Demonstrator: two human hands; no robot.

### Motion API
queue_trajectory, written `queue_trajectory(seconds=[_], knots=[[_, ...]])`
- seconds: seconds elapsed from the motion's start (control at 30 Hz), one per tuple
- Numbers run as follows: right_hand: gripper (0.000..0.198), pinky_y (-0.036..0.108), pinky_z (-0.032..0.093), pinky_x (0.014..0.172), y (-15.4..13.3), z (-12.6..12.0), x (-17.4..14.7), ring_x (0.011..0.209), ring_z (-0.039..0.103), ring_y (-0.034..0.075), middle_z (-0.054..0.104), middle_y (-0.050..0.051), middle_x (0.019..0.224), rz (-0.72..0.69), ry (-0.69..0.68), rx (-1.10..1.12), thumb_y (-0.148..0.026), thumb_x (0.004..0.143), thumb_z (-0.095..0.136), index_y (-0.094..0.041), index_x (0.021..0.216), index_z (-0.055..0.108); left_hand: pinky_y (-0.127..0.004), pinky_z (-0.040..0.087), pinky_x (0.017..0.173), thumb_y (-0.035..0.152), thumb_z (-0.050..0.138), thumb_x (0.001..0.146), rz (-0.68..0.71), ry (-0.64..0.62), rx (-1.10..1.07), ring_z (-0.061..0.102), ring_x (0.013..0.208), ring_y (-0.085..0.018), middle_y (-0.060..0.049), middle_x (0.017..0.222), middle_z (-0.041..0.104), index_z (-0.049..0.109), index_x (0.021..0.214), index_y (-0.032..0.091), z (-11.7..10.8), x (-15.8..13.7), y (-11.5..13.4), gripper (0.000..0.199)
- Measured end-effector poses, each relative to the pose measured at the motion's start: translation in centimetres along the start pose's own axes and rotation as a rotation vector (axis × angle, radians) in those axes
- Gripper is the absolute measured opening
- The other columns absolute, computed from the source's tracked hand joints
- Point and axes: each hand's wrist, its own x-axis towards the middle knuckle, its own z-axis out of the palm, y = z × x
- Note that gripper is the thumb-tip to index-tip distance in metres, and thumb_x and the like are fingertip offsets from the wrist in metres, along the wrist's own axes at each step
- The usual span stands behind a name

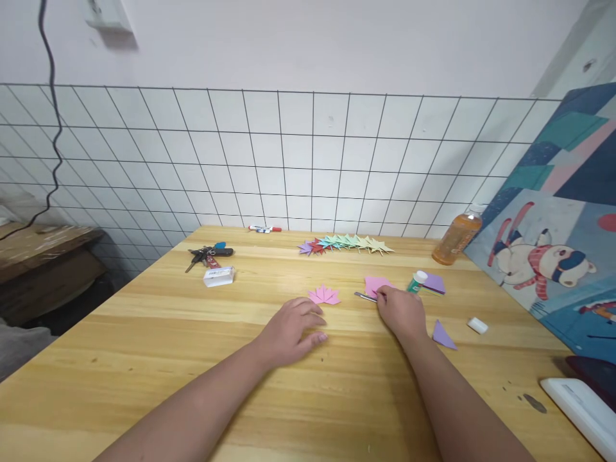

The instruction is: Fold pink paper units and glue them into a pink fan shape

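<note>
My left hand (293, 330) rests on the wooden table with its fingers apart and nothing in it. Just beyond its fingertips lies a pink folded paper piece (324, 295), shaped like a fan of points. My right hand (402, 312) is closed around the end of a slim grey craft knife (366, 297), whose other end points left; the gripped part is hidden. Behind that hand is a pink paper sheet (376, 285), partly covered. A green glue stick (417, 282) with a white cap stands beside purple paper (434, 283). A purple folded triangle (443, 335) lies to the right.
Along the back lie a row of colourful folded-paper leaves (344, 243) and a marker (264, 229). Keys (209, 255) and a white box (219, 276) are at left. A drink bottle (457, 235), an eraser (478, 325) and a white device (580, 410) are at right.
</note>
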Motion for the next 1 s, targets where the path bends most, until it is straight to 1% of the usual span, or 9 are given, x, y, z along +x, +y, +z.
queue_trajectory(seconds=[0.1,0.17,0.23,0.33,0.43,0.53,0.63,0.73,1.0], knots=[[0.027,0.032,0.033,0.067,0.2,0.1,0.1,0.072,0.06,0.021,0.068,0.007,0.076,0.008,0.013,0.013,-0.028,0.083,0.041,-0.022,0.085,0.067,-0.034,0.036,0.088,0.04,0.039,0.085,-0.008,-0.079,-0.221,0.054,0.092,-0.019,-0.008,0.094,0.065,0.065,0.097,0.021,0.3,0.0,-0.1,0.035],[0.024,0.033,0.032,0.07,0.3,-0.1,0.1,0.077,0.058,0.021,0.068,0.006,0.081,-0.022,0.055,0.063,-0.026,0.082,0.043,-0.023,0.084,0.067,-0.032,0.039,0.085,0.045,0.036,0.085,-0.107,-0.108,-0.413,0.056,0.089,-0.018,-0.009,0.093,0.066,0.066,0.094,0.02,0.8,-0.1,-0.3,0.04],[0.023,0.034,0.032,0.075,0.1,-0.3,-0.1,0.085,0.055,0.021,0.067,0.005,0.092,-0.083,0.158,0.144,-0.026,0.083,0.044,-0.023,0.086,0.067,-0.03,0.042,0.079,0.053,0.032,0.084,-0.266,-0.122,-0.696,0.058,0.086,-0.018,-0.011,0.093,0.066,0.067,0.092,0.017,1.5,-0.1,-0.4,0.05],[0.022,0.035,0.033,0.082,-0.9,-0.9,-1.0,0.092,0.052,0.021,0.062,0.004,0.106,-0.284,0.356,0.289,-0.025,0.084,0.045,-0.025,0.093,0.066,-0.028,0.046,0.065,0.063,0.022,0.08,-0.535,-0.173,-1.23,0.062,0.075,-0.019,-0.016,0.091,0.066,0.062,0.099,0.01,2.2,0.0,-0.6,0.069],[0.02,0.035,0.037,0.081,-2.6,-1.4,-2.2,0.088,0.052,0.019,0.063,0.002,0.105,-0.593,0.414,0.397,-0.022,0.082,0.049,-0.028,0.093,0.065,-0.025,0.047,0.063,0.065,0.024,0.078,-0.692,-0.202,-1.524,0.064,0.08,-0.02,-0.018,0.097,0.065,0.058,0.105,0.008,2.2,0.2,-0.7,0.072],[0.02,0.035,0.04,0.079,-4.4,-1.7,-3.1,0.087,0.052,0.018,0.062,0.002,0.107,-0.812,0.359,0.46,-0.019,0.081,0.05,-0.028,0.093,0.063,-0.023,0.047,0.069,0.056,0.04,0.08,-0.726,-0.052,-1.61,0.064,0.083,-0.018,-0.015,0.096,0.065,0.059,0.104,0.01,1.8,0.4,-1.0,0.055],[0.018,0.036,0.041,0.08,-5.5,-1.8,-3.6,0.09,0.052,0.018,0.063,0.001,0.104,-0.905,0.313,0.513,-0.018,0.081,0.049,-0.027,0.09,0.062,-0.023,0.047,0.077,0.032,0.059,0.076,-0.695,0.094,-1.579,0.062,0.084,-0.015,-0.011,0.095,0.066,0.06,0.102,0.011,1.6,0.5,-1.3,0.033],[0.018,0.037,0.041,0.083,-5.9,-1.9,-3.7,0.096,0.051,0.018,0.062,0.001,0.104,-0.928,0.262,0.543,-0.017,0.08,0.048,-0.025,0.087,0.061,-0.025,0.045,0.083,0.021,0.064,0.072,-0.643,0.108,-1.546,0.061,0.089,-0.016,-0.011,0.102,0.063,0.061,0.102,0.011,1.6,0.6,-1.3,0.031],[0.019,0.041,0.038,0.089,-5.9,-2.3,-3.5,0.108,0.045,0.022,0.058,0.004,0.112,-0.949,0.206,0.519,-0.015,0.078,0.051,-0.024,0.091,0.061,-0.027,0.046,0.077,0.022,0.067,0.069,-0.619,0.134,-1.452,0.061,0.079,-0.015,-0.01,0.089,0.065,0.063,0.094,0.009,2.0,0.5,-1.3,0.029]])
